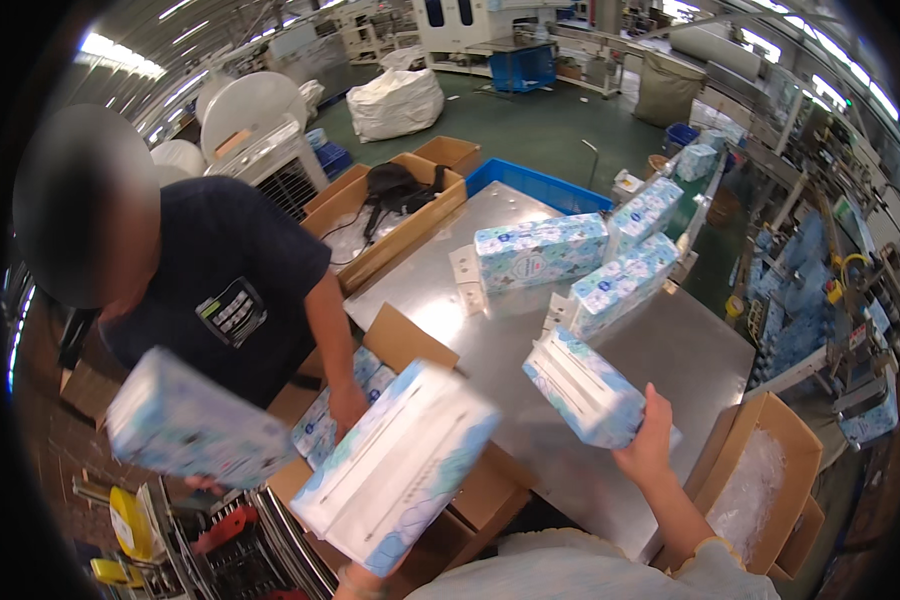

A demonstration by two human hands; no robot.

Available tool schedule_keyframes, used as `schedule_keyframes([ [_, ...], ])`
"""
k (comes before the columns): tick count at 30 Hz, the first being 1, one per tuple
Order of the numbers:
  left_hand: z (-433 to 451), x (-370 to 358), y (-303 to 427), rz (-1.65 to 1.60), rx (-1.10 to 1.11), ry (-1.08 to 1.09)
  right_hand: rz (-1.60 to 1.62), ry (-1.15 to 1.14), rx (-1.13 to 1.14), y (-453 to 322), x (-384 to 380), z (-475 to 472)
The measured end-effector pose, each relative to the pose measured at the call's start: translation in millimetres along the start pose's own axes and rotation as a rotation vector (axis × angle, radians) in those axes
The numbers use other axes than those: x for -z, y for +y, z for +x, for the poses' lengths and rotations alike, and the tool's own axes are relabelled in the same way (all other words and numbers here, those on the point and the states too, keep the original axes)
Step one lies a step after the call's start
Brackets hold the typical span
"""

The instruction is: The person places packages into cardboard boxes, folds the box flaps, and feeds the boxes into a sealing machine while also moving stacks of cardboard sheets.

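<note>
My left hand (379, 576), mostly hidden at the bottom of the view, grips a blue floral tissue pack (397, 465) with its white side up. It hangs over an open cardboard box (487, 487). On the right, my right hand (649, 439) holds another floral tissue pack (585, 390) by its near end, tilted above the metal table (525, 442). Just beyond it, a floral pack (622, 285) and a second pack (544, 251) stand on the table, each with a white perforated strip at its end. More packs (315, 431) lie inside the cardboard box.
At left a co-worker (225, 247) holds a blurred tissue pack (195, 427) and reaches into the box. A conveyor (701, 202) carries packs at the far right. A carton of clear plastic film (750, 480) stands right; a blue crate (540, 187) sits behind the table.
</note>
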State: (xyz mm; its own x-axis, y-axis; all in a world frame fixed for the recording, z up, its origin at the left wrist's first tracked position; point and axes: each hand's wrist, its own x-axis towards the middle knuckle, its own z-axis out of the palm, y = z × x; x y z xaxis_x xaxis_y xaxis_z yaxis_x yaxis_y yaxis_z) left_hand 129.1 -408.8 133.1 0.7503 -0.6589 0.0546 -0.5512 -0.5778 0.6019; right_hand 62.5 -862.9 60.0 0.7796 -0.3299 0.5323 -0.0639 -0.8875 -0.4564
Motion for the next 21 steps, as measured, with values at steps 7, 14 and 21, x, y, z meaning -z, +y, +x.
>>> schedule_keyframes([
  [7,-77,-76,-58,0.099,0.19,-0.003,0.751,-0.111,0.203,-93,-13,29],
  [14,-41,-194,-109,0.106,0.275,-0.47,0.853,-0.627,0.842,-234,-104,18],
  [21,-99,-244,-146,0.053,0.484,-0.628,0.062,-1.188,1.118,-215,-291,-120],
])
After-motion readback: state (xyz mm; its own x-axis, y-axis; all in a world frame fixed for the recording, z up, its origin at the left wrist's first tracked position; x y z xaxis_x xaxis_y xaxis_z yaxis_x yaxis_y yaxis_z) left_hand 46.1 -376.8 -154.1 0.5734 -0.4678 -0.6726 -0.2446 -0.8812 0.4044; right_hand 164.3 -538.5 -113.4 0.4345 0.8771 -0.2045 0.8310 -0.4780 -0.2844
